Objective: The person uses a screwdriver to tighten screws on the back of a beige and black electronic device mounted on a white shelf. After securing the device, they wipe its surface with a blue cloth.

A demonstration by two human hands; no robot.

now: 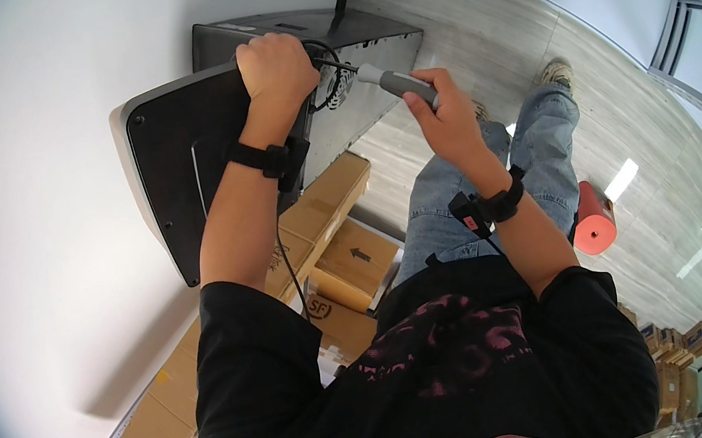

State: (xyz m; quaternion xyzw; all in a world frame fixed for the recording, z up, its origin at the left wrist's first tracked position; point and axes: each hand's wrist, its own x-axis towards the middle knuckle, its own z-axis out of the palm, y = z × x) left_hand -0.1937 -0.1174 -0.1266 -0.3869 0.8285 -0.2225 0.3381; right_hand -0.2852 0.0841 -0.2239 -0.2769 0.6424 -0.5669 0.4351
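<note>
A black panel (185, 168) with a light grey rim and screws near its corners stands up at the left, by the white wall. My left hand (278, 69) is closed at its far right corner; the fingertips are hidden. In my right hand (448, 124) is a screwdriver (403, 83) with a grey handle, its shaft pointing left towards my left hand. The tip is hard to make out near a black cable (328, 44). Behind and below the panel is a dark-topped grey metal case (383, 51) with a round fan grille (340, 88) on its side.
Cardboard boxes (349, 261) lie along the wall below the panel, with a long flat carton (161, 418) nearer me. A red roll (594, 220) stands on the pale floor right of my legs. More small boxes (670, 351) are stacked at lower right.
</note>
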